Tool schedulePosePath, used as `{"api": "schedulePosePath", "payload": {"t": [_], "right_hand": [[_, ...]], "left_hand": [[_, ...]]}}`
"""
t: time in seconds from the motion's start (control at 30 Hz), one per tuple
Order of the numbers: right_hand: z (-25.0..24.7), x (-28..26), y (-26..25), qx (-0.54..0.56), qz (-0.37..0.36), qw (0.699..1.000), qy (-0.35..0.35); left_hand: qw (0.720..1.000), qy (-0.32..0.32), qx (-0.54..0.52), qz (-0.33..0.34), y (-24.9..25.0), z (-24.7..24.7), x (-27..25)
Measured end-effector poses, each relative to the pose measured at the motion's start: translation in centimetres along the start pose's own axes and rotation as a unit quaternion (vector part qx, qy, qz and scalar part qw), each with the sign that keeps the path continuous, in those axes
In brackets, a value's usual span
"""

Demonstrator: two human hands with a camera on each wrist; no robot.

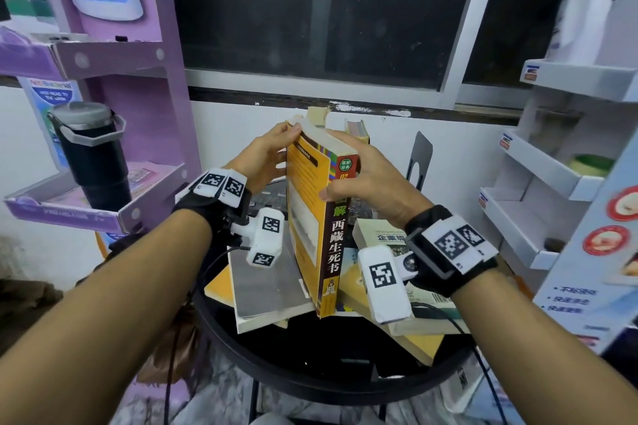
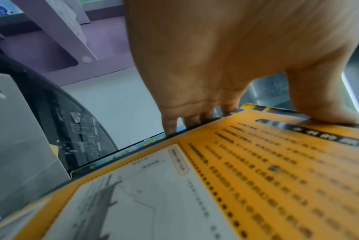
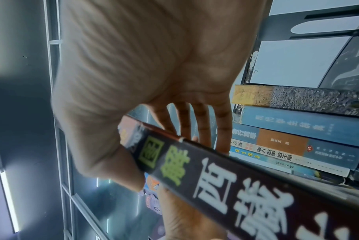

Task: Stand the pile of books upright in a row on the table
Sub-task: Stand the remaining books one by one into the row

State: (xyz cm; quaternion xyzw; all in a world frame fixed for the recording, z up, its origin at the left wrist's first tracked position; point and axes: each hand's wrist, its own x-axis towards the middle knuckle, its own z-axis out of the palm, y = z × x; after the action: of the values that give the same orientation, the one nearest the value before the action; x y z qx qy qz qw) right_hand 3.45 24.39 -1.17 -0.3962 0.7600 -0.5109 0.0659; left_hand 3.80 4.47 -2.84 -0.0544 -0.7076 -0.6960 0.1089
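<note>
Above the round black table (image 1: 310, 386), both hands hold one yellow book (image 1: 307, 217) up on end. Left hand (image 1: 266, 155): fingers behind the cover, thumb on the top edge. Right hand (image 1: 366, 179): thumb on the spine, fingers along the far side. Spine reads "解 西藏生死书", "02" near the top. Long axis near vertical, top tilted away; bottom corner rests on the flat pile of books (image 1: 272, 283).
</note>
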Motion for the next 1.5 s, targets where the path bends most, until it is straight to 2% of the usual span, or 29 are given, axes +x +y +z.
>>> {"api": "schedulePosePath", "payload": {"t": [0.33, 0.43, 0.8, 0.93, 1.1, 1.4, 1.5], "right_hand": [[-1.2, -0.1, -0.7, -0.088, -0.020, 0.993, 0.069], [-1.6, -0.2, -0.7, -0.084, -0.004, 0.994, 0.064], [-2.6, -0.1, -1.3, -0.087, 0.012, 0.992, 0.091], [-3.3, -0.1, -1.7, -0.064, 0.017, 0.993, 0.095], [-4.9, -0.4, -1.9, -0.110, 0.007, 0.985, 0.135], [-8.3, -1.5, -2.2, -0.114, 0.005, 0.976, 0.185], [-9.6, -1.9, -2.3, -0.127, 0.007, 0.973, 0.193]], "left_hand": [[0.996, 0.026, -0.038, 0.070, -0.4, 0.9, 0.9], [0.995, 0.062, -0.042, 0.069, -0.5, 1.1, 1.3], [0.991, 0.096, -0.037, 0.083, 0.3, 1.4, 3.0], [0.991, 0.095, -0.031, 0.087, 1.2, 2.1, 3.4], [0.992, 0.086, -0.024, 0.089, 2.2, 3.9, 4.3], [0.995, 0.052, 0.017, 0.082, 3.3, 7.6, 6.5], [0.994, 0.066, 0.022, 0.083, 3.0, 8.8, 7.1]]}}
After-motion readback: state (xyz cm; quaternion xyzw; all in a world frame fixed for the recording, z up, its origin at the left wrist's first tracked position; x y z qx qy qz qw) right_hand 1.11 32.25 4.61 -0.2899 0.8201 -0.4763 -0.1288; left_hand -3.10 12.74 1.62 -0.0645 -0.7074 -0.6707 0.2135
